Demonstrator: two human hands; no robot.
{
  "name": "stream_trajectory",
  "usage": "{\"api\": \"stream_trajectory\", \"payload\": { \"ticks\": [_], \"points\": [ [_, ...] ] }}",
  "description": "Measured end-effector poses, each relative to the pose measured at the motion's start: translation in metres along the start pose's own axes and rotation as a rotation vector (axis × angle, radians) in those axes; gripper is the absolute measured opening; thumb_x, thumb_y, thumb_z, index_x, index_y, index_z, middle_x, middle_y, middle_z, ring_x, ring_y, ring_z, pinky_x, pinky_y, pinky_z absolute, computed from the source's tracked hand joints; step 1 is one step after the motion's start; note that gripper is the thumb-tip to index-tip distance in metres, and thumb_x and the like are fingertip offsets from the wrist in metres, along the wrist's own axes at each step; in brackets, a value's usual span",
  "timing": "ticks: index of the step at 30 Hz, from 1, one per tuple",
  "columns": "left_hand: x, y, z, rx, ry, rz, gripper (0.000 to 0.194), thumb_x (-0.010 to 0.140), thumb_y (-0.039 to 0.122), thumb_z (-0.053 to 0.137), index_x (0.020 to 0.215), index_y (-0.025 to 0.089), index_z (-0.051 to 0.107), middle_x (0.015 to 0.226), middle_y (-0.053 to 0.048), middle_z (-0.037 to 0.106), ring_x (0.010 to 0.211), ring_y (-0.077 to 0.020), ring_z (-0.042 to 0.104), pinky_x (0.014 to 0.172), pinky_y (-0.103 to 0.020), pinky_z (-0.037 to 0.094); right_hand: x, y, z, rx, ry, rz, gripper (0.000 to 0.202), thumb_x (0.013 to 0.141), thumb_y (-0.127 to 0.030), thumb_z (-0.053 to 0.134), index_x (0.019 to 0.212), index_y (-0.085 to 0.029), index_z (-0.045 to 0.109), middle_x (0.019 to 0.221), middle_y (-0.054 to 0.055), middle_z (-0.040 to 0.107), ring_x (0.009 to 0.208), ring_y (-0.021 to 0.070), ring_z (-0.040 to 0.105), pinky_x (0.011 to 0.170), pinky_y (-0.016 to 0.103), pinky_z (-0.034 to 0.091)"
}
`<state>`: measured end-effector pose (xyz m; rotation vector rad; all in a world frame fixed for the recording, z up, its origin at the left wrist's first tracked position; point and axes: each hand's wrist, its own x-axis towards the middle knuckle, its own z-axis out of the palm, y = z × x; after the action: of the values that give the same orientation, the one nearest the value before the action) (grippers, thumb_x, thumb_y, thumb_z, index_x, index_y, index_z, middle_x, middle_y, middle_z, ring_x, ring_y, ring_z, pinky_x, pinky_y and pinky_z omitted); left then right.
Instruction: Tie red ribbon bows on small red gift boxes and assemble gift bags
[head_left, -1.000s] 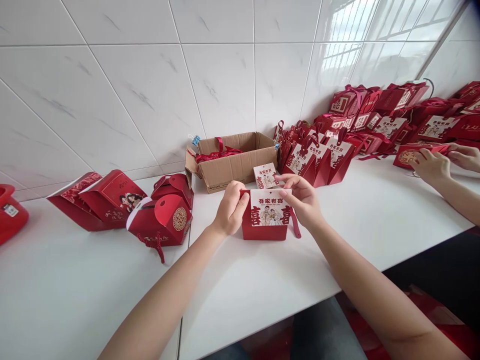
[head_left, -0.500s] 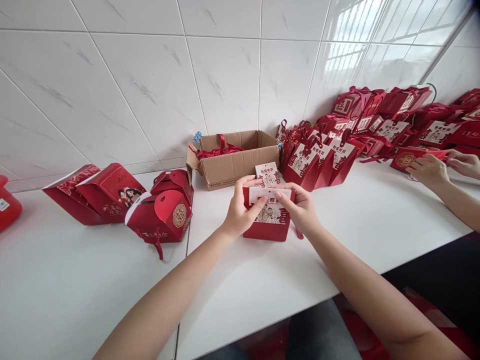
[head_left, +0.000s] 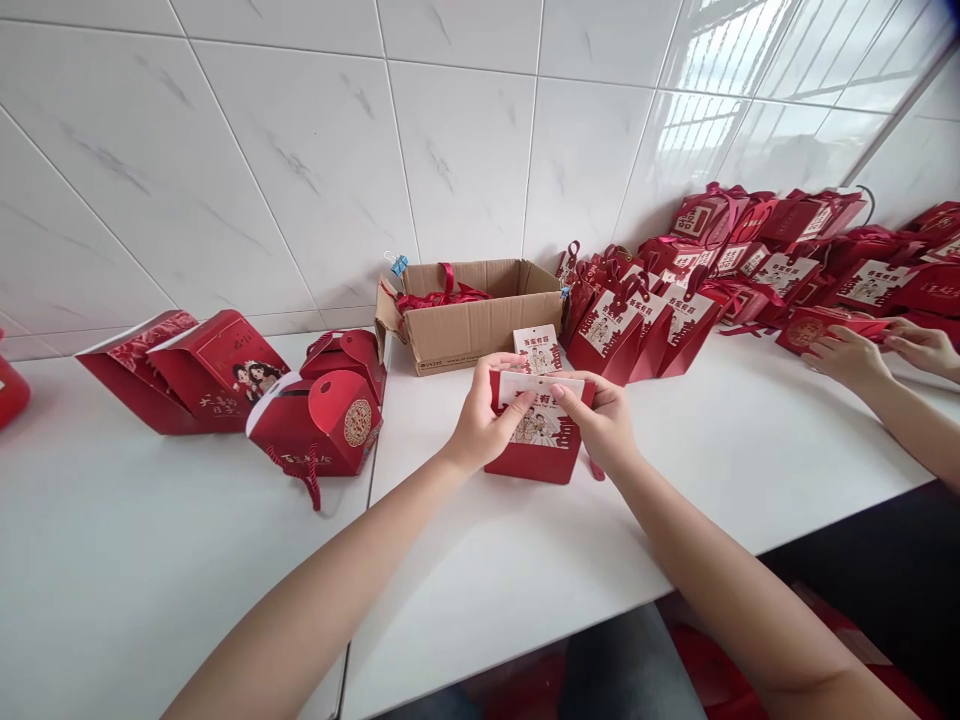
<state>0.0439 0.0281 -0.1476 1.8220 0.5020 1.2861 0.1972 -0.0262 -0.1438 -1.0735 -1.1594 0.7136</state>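
While the red gift box (head_left: pixel 541 452) stands near the bench (head_left: pixel 150 560) front edge, the left hand (head_left: pixel 484 420) and right hand (head_left: pixel 604 425) pinch its top flap from either side, equally near

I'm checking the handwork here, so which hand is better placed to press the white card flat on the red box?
Probably the right hand: its fingers already lie across the white card, while the left hand grips the red box at its edge.

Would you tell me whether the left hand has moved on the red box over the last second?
Yes. The left hand has slid rightward from the red box's left edge onto its white front label.
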Motion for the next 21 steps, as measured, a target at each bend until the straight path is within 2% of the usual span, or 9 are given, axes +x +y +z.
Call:
{"api": "stream_trajectory", "payload": {
  "ticks": [9, 14, 16, 18, 20, 21],
  "points": [
    [0.0004, -0.0022, -0.0015, -0.006, -0.016, 0.017, 0.032, 0.086, 0.033, 0.061, 0.111, 0.022, 0.044, 0.125, -0.011, 0.054, 0.115, -0.0230, 0.054, 0.096, -0.042, 0.045, 0.0010, 0.0035, -0.0012, 0.010, -0.019, 0.011, 0.028, 0.073, -0.046, 0.072, 0.088, -0.022, 0.070, 0.084, 0.003, 0.071, 0.076, 0.0174, 0.065, 0.068, 0.030, 0.054],
    [-0.0016, -0.0004, 0.0011, -0.059, 0.006, -0.034, 0.028, 0.085, 0.034, 0.063, 0.104, 0.022, 0.046, 0.126, -0.011, 0.055, 0.116, -0.0235, 0.054, 0.094, -0.040, 0.046, 0.0004, 0.0055, 0.0000, 0.013, -0.023, -0.008, 0.025, 0.076, -0.046, 0.070, 0.084, -0.022, 0.067, 0.083, 0.002, 0.069, 0.074, 0.0157, 0.063, 0.066, 0.028, 0.052],
    [-0.0028, 0.0013, 0.0032, -0.116, 0.025, -0.071, 0.029, 0.083, 0.034, 0.064, 0.103, 0.022, 0.047, 0.127, -0.011, 0.055, 0.109, -0.0224, 0.058, 0.088, -0.038, 0.049, -0.0005, 0.0066, 0.0004, 0.025, -0.028, -0.023, 0.025, 0.076, -0.045, 0.070, 0.083, -0.022, 0.065, 0.082, 0.002, 0.068, 0.074, 0.0151, 0.062, 0.066, 0.028, 0.052],
    [-0.0032, 0.0032, 0.0045, -0.170, 0.039, -0.127, 0.031, 0.081, 0.035, 0.067, 0.103, 0.022, 0.049, 0.117, -0.009, 0.061, 0.094, -0.0196, 0.062, 0.079, -0.034, 0.051, -0.0012, 0.0076, 0.0000, 0.034, -0.041, -0.033, 0.025, 0.076, -0.045, 0.070, 0.082, -0.022, 0.064, 0.082, 0.001, 0.067, 0.073, 0.0147, 0.062, 0.066, 0.027, 0.051],
    [-0.0019, 0.0047, 0.0037, -0.194, 0.040, -0.194, 0.030, 0.078, 0.037, 0.070, 0.094, 0.020, 0.052, 0.091, -0.003, 0.065, 0.075, -0.0157, 0.061, 0.068, -0.029, 0.049, -0.0006, 0.0081, -0.0016, 0.047, -0.069, -0.021, 0.024, 0.077, -0.045, 0.069, 0.083, -0.022, 0.064, 0.081, 0.000, 0.067, 0.072, 0.0143, 0.062, 0.065, 0.027, 0.051],
    [-0.0004, 0.0050, 0.0018, -0.202, 0.034, -0.223, 0.030, 0.076, 0.037, 0.072, 0.087, 0.020, 0.051, 0.077, 0.001, 0.061, 0.067, -0.0138, 0.058, 0.063, -0.027, 0.047, 0.0008, 0.0083, -0.0030, 0.061, -0.091, -0.003, 0.024, 0.077, -0.045, 0.069, 0.085, -0.023, 0.064, 0.080, 0.000, 0.067, 0.071, 0.0143, 0.062, 0.064, 0.027, 0.050]
  ]
}}
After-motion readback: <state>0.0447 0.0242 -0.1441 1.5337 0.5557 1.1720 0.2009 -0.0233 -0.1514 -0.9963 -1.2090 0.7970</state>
